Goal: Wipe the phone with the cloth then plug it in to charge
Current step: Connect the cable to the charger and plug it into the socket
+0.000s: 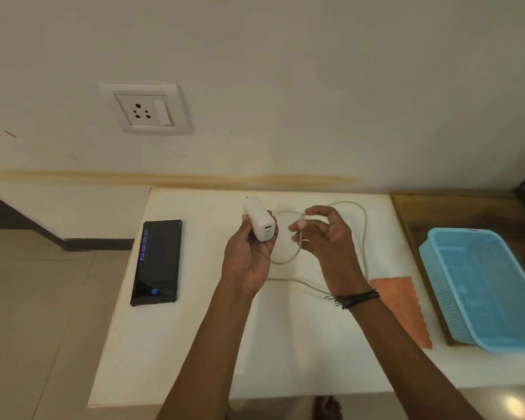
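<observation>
A black phone [157, 262] lies face up at the left edge of the white table [194, 344], its screen lit with blue digits. My left hand [249, 256] holds a white charger adapter [259, 221] above the table, ports facing right. My right hand [328, 237] pinches one end of a white cable [365, 234] a short way from the adapter's ports; the rest of the cable loops over the table. An orange cloth [402, 301] lies flat to the right, partly under my right forearm. A white wall socket [144, 110] sits on the wall, upper left.
A light blue plastic basket [479, 283] stands at the right on a wooden surface [437, 207]. A dark object shows at the far right edge. Beige floor tiles lie to the left of the table.
</observation>
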